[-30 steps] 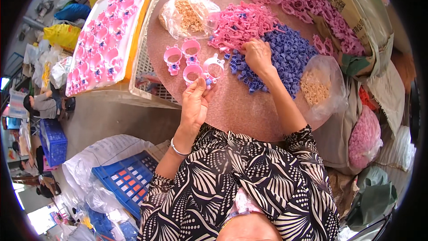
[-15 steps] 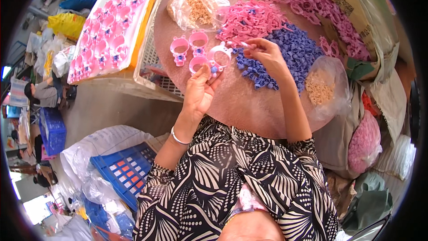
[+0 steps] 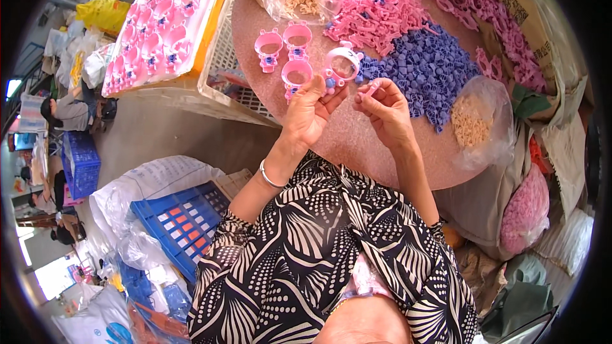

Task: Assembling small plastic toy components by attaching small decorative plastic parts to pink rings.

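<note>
Head view: our right hand (image 3: 387, 113) pinches a small pink piece (image 3: 373, 89) between thumb and fingertips, nearly closed around it; the piece's long axis seems to slant across toward our left hand (image 3: 310, 109). That left grip, thumb pressed to fingers, holds a pale pink ring frame (image 3: 329, 64) by its lower end, just left of and a little beyond the right fingertips, apart from the piece. Well beyond and right of both grips, a carton (image 3: 526, 16) carries a square code and dark printed characters.
</note>
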A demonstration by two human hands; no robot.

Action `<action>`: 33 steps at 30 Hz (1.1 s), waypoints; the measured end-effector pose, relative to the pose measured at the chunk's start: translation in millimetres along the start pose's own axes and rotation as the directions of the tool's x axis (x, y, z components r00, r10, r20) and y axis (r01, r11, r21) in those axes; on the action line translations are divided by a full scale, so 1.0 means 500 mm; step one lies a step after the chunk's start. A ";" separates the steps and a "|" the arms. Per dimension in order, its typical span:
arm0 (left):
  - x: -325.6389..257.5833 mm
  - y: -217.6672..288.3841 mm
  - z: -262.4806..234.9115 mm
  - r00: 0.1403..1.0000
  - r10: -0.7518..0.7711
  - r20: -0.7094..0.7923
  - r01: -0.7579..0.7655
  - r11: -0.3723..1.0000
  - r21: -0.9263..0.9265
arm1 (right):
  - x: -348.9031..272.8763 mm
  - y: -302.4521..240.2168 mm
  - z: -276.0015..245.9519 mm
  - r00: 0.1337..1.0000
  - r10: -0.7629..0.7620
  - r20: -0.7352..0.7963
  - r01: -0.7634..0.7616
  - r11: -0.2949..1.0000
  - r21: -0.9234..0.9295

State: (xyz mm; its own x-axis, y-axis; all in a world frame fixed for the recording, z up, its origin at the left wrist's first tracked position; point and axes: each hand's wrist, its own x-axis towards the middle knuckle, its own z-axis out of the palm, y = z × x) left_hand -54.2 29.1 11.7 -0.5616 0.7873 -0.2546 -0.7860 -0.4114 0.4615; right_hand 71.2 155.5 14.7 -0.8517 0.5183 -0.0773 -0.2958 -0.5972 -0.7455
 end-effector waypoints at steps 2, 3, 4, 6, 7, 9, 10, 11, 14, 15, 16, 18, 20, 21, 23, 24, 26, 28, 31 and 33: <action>-0.005 -0.004 0.007 1.000 0.011 0.024 -0.011 1.000 0.011 | -0.008 0.000 0.027 1.000 -0.023 0.017 0.021 0.994 0.110; -0.008 -0.005 0.010 0.998 0.023 0.051 -0.024 1.000 0.019 | -0.010 0.004 0.031 1.000 -0.022 0.016 0.020 0.994 0.112; -0.009 -0.007 0.008 0.999 0.021 0.050 -0.022 1.000 0.020 | -0.012 0.006 0.033 1.000 -0.004 -0.013 0.005 0.994 0.112; -0.009 -0.011 0.004 0.986 0.045 0.161 -0.052 0.998 0.035 | -0.011 0.016 0.032 0.999 0.015 -0.042 -0.010 0.993 0.113; -0.010 -0.013 0.005 0.986 0.044 0.161 -0.051 0.998 0.035 | -0.010 0.029 0.025 0.997 -0.074 -0.024 0.076 0.992 0.105; -0.010 -0.017 0.009 0.983 0.080 0.167 -0.091 0.994 0.064 | -0.010 0.044 0.015 0.987 -0.162 -0.005 0.162 0.982 0.098; -0.011 -0.019 0.008 0.982 0.081 0.168 -0.092 0.994 0.064 | -0.010 0.047 0.012 0.990 -0.144 0.008 0.142 0.982 0.121; -0.012 -0.021 0.005 0.976 0.098 0.194 -0.120 0.987 0.105 | -0.010 0.048 0.010 0.992 -0.126 0.022 0.121 0.982 0.144; -0.017 -0.024 0.013 0.961 0.115 0.250 -0.157 0.975 0.157 | -0.010 0.055 0.012 0.982 -0.183 0.040 0.175 0.973 0.149; -0.018 -0.025 0.016 0.953 0.116 0.278 -0.168 0.971 0.169 | -0.010 0.054 0.013 0.982 -0.183 0.039 0.175 0.973 0.148; -0.017 -0.025 0.014 0.953 0.117 0.278 -0.168 0.971 0.169 | -0.009 0.052 0.018 0.980 -0.194 0.039 0.188 0.973 0.136; -0.017 -0.025 0.009 0.947 0.119 0.298 -0.172 0.972 0.158 | -0.009 0.051 0.020 0.978 -0.206 0.039 0.200 0.972 0.125; -0.017 -0.022 0.010 0.942 0.119 0.314 -0.180 0.969 0.172 | -0.009 0.051 0.016 0.984 -0.180 0.003 0.179 0.979 0.095; -0.017 -0.020 0.012 0.936 0.120 0.331 -0.190 0.964 0.186 | -0.009 0.053 0.013 0.984 -0.180 0.002 0.179 0.979 0.094; -0.021 -0.019 0.024 0.937 0.134 0.321 -0.209 0.955 0.210 | -0.007 0.059 0.003 0.994 -0.101 0.039 0.095 0.987 0.128; -0.024 -0.020 0.028 0.939 0.150 0.311 -0.229 0.945 0.235 | -0.008 0.062 0.002 0.994 -0.102 0.038 0.096 0.987 0.127; -0.029 -0.030 0.029 0.927 0.207 0.312 -0.284 0.931 0.228 | -0.013 0.069 0.017 0.999 0.023 0.046 -0.038 0.928 0.371; -0.032 -0.043 0.023 0.913 0.262 0.312 -0.338 0.914 0.222 | -0.023 0.072 0.051 0.998 0.065 -0.015 -0.052 0.899 0.434; -0.038 -0.058 0.018 0.879 0.352 0.323 -0.445 0.849 0.285 | -0.025 0.081 0.064 0.989 0.113 -0.094 -0.053 0.871 0.488; -0.044 -0.057 0.036 0.914 0.333 0.231 -0.375 0.911 0.171 | -0.023 0.087 0.064 0.986 0.060 -0.158 0.013 0.905 0.425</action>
State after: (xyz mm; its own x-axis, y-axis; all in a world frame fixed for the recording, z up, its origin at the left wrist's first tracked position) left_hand -14.6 31.8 19.5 -0.7153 0.6889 0.1174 -0.4611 -0.5914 0.6615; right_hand 54.4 103.9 4.6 -0.7886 0.5720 -0.2257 -0.4630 -0.7939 -0.3943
